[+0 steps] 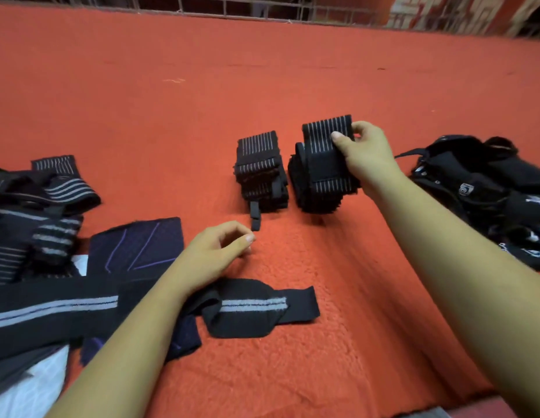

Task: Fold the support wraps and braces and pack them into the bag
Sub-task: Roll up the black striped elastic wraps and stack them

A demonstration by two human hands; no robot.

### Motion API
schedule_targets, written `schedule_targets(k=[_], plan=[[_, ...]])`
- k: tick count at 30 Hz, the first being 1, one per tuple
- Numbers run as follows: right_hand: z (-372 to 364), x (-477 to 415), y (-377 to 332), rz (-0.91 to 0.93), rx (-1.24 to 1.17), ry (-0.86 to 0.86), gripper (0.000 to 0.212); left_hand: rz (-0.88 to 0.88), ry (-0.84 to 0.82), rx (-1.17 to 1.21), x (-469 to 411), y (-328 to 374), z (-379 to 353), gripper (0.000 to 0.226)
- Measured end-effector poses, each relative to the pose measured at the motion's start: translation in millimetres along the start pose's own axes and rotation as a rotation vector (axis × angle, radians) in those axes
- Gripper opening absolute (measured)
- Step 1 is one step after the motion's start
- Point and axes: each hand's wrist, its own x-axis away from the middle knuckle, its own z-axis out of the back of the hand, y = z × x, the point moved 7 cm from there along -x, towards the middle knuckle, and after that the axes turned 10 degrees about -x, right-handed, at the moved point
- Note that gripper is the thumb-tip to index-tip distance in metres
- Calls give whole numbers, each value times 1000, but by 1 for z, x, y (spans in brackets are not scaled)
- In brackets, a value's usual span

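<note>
My right hand (366,155) grips a folded black wrap with grey stripes (323,164), thumb on its front, holding it just over the orange blanket. Beside it on the left lies a stack of folded striped wraps (261,173) with a short strap sticking out. My left hand (215,251) hovers below that stack with fingers loosely curled and holds nothing. An unfolded black wrap with a grey band (256,307) lies under my left wrist. The black bag (486,188) sits at the right.
A heap of unfolded striped wraps and braces (36,212) fills the left side, with a dark blue brace (139,242) on top near the middle. The orange blanket (202,101) covers the whole surface. A metal railing (232,7) runs along the far edge.
</note>
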Motion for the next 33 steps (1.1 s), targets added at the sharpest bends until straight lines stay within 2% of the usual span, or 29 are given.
schedule_targets(k=[4,8,11,12,14,16,18,20,23,27,30,33], plan=[[-19,-29,24,-60,209,11,23,-81,-52,-92,-1,4,-4,3],[-7,-27,42,-152,444,143,46,-189,-140,-299,1,11,-13,15],[0,1,7,102,414,267,36,-223,-156,-364,3,14,-14,20],[-7,15,-5,196,365,229,29,-244,-179,-390,4,15,-15,21],[-39,50,-17,282,331,-9,16,-280,-217,-434,10,15,-7,29],[-81,89,-6,189,329,-395,14,-238,-143,-423,14,6,23,35],[-113,132,12,17,354,-789,25,-146,-18,-351,20,-7,55,36],[-125,161,24,-82,442,-1005,35,-85,-4,-320,26,-17,63,37],[-126,177,21,-54,674,-1037,41,-82,-64,-390,29,-21,44,38],[-126,191,17,-75,935,-1089,39,-34,-38,-371,32,-23,38,46],[-121,194,8,-159,746,-1115,33,-42,-10,-445,37,-16,34,49],[-101,183,-12,-221,392,-980,22,-82,58,-495,46,-5,37,53]])
